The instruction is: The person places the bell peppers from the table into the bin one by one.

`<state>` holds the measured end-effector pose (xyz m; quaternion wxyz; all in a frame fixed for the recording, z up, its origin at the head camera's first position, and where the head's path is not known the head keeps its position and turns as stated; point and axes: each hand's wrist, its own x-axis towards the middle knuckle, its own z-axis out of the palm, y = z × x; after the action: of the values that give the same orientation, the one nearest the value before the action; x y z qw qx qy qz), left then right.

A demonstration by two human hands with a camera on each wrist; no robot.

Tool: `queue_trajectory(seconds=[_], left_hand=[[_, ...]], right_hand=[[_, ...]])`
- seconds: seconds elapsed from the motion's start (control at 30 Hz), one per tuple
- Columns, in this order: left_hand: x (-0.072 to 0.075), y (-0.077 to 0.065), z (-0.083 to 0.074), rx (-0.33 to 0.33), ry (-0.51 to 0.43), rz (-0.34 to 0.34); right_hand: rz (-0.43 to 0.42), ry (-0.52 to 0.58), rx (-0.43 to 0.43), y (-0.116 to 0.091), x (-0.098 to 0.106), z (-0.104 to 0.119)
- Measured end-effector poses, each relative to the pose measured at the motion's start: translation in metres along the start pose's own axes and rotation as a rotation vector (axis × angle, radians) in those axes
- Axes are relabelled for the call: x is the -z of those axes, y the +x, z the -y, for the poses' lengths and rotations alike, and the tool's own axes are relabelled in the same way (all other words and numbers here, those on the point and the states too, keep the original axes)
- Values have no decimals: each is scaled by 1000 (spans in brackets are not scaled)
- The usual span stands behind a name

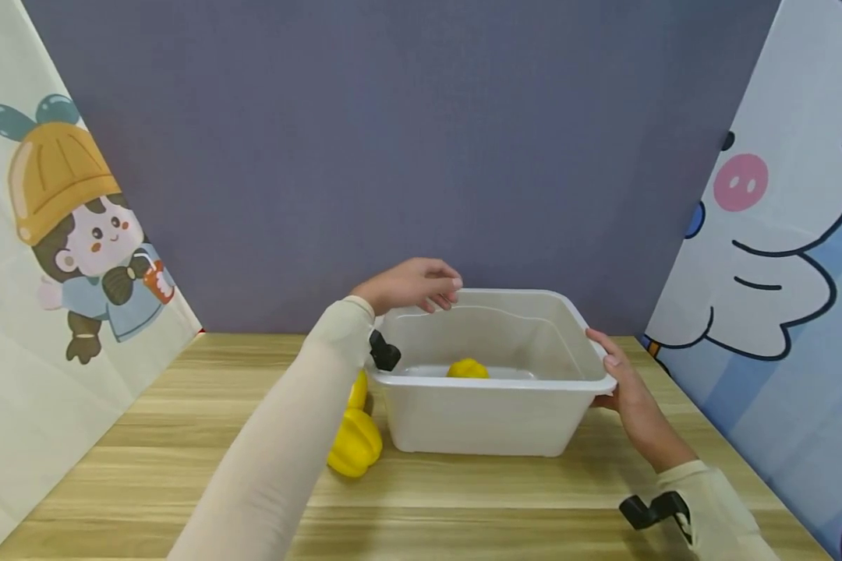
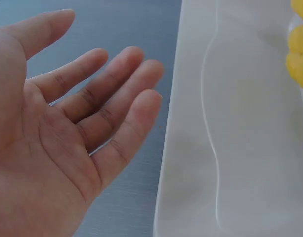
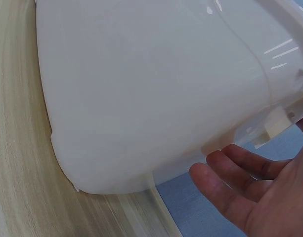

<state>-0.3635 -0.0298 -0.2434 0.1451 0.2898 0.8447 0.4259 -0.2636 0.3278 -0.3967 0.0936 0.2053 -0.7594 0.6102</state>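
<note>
A white plastic bin (image 1: 487,417) stands on the table, with one yellow bell pepper (image 1: 468,368) showing on its floor. My right hand (image 1: 630,386) grips the bin's right rim, thumb on top and fingers below; in the right wrist view the fingertips (image 3: 203,173) lie against its outer wall. Over the back left rim hovers my left hand (image 1: 414,285), palm empty and fingers loosely spread, as the left wrist view also shows. Left of the bin lies a yellow bell pepper (image 1: 355,444), and behind it another yellow piece (image 1: 358,389) is partly hidden by my left sleeve.
The wood-grain table (image 1: 421,506) ends at a dark grey-blue panel (image 1: 421,156) behind the bin. Printed cartoon sheets flank both sides. A black wrist mount (image 1: 384,351) on my left arm overlaps the bin's left rim in the head view.
</note>
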Motion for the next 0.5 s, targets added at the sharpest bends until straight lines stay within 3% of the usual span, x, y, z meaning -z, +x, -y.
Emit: queue_trajectory(seconds=[0.5], left_hand=[[15, -14, -7, -16, -6, -20]], right_hand=[[4, -13, 5, 1, 2, -3]])
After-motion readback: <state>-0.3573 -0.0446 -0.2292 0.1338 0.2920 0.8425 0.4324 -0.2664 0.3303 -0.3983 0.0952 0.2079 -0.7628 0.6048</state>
